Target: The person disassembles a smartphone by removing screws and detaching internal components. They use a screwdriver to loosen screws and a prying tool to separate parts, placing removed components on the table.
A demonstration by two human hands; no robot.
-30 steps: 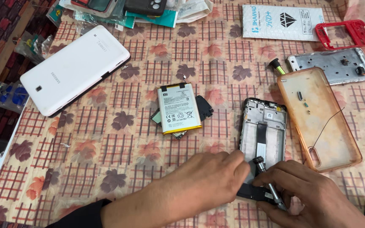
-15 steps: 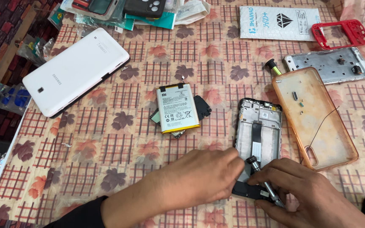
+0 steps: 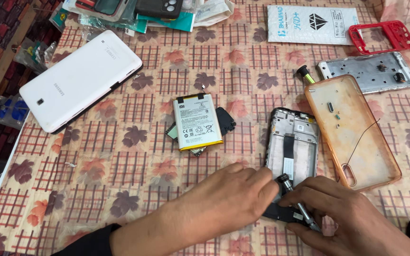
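Near the desk's front edge, left hand (image 3: 233,199) steadies the phone frame (image 3: 293,151) while right hand (image 3: 342,220) grips a screwdriver (image 3: 294,199); unscrewing appears underway, demanding a steady tip.

Checked leaf-print tablecloth (image 3: 134,185) carries white tablet (image 3: 79,78), battery (image 3: 197,121), opened phone frame (image 3: 294,142), orange case (image 3: 352,128).

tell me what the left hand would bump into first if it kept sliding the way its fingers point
The left hand points right and slightly up, fingertips at the opened phone frame. It would meet that frame and the screwdriver in the right hand first, though depth is unclear.
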